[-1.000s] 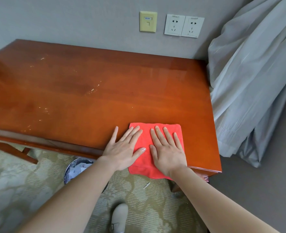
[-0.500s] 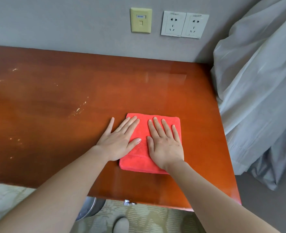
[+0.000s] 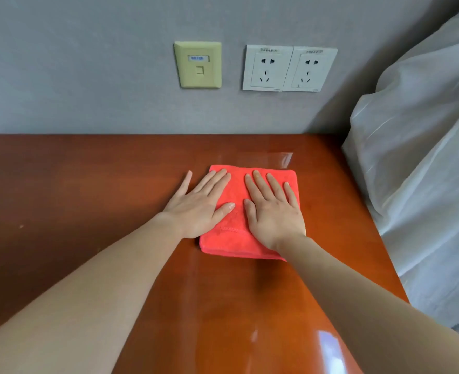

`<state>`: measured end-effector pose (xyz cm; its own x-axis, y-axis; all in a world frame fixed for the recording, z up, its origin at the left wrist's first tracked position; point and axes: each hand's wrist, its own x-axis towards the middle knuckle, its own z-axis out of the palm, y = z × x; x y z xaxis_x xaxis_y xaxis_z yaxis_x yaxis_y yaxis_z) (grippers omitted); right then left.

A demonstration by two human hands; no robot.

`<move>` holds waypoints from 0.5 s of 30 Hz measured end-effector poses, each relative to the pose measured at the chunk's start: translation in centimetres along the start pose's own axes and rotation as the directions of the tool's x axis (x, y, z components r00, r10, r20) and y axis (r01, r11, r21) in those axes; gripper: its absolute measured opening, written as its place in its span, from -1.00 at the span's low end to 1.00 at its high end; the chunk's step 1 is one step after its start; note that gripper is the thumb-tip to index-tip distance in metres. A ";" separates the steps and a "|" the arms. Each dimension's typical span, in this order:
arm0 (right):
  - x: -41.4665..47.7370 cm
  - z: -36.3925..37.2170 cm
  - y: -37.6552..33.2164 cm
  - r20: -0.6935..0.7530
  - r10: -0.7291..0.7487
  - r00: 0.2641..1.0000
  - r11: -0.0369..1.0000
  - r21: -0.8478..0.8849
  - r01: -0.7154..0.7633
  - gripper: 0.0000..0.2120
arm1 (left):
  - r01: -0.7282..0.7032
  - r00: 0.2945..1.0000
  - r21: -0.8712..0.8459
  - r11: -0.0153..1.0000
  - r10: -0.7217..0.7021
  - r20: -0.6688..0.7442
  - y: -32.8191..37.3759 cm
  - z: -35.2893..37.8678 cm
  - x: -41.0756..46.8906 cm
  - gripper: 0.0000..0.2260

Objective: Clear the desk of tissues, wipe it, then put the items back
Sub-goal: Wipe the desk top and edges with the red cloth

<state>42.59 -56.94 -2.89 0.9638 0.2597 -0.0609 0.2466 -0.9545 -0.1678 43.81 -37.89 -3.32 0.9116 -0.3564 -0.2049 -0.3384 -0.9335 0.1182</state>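
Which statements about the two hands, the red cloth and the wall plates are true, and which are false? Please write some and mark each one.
1. The left hand and the right hand both press flat, with straight fingers, on a folded red microfibre cloth on the glossy brown wooden desk. True.
2. The cloth hangs over the desk's front edge. False: it lies wholly on the top, toward the wall.
3. Two white power sockets sit side by side, right of a yellowish wall plate. True.
4. A plug sits in one socket. False: both sockets are empty.
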 end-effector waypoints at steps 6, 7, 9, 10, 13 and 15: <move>8.0 0.0 1.5 -0.028 0.033 0.999 0.999 -0.005 -0.033 -0.47 | -0.026 0.999 0.012 1.000 0.026 -0.025 -3.3 -1.7 7.3 -0.39; 9.0 0.0 1.7 -0.035 0.038 0.999 0.999 -0.008 -0.038 -0.47 | -0.034 0.999 0.010 0.999 0.034 -0.031 -3.7 -1.8 8.3 -0.39; 10.7 0.0 2.0 -0.049 0.046 0.998 0.999 -0.017 -0.047 -0.47 | -0.046 0.998 -0.002 0.999 0.046 -0.041 -4.4 -2.2 9.9 -0.39; 11.5 -0.1 2.2 -0.056 0.051 0.997 0.998 -0.019 -0.052 -0.47 | -0.049 0.998 -0.008 0.999 0.049 -0.047 -4.7 -2.3 10.6 -0.39; 13.6 -0.4 2.5 -0.068 0.063 0.996 0.998 -0.018 -0.064 -0.47 | -0.042 0.997 0.005 0.999 0.042 -0.059 -5.4 -2.9 12.6 -0.40; 14.4 -0.4 2.7 -0.066 0.069 0.995 0.997 -0.021 -0.071 -0.47 | -0.042 0.998 0.015 0.999 0.043 -0.055 -5.4 -3.1 13.5 -0.39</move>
<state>57.21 -55.80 -3.86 0.9831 0.1830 -0.0073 0.1801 -0.9733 -0.1423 58.68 -37.50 -3.68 0.9078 -0.3933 -0.1456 -0.3798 -0.9182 0.1125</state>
